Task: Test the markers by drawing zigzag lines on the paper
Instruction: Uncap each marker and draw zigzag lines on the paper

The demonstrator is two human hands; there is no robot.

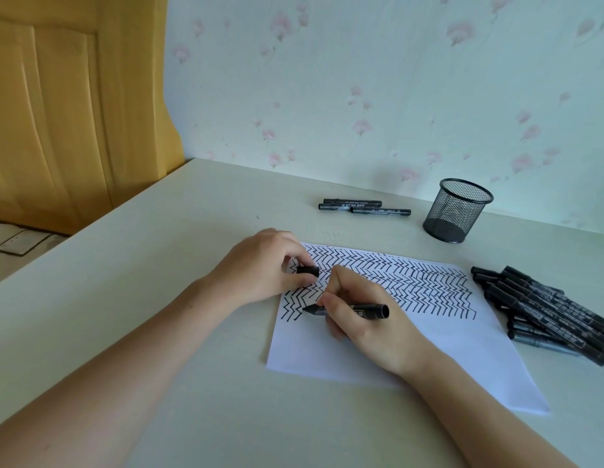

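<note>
Against flowered wallpaper, on the desk (192,282), our right hand (358,319) fingers pinch a marker (347,310), tip at the paper (429,342); our left hand (260,268) fingers pinch its cap (308,270), steadying the sheet, likely for recapping.

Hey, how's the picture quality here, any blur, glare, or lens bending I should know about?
Head view: soft, even daylight with faint shadows under the hands; no harsh glare on the table. Wide-angle bending curves the table's far edge and the door. The zigzags on the paper read sharply; print on the marker in the right hand is too small to read.
</note>
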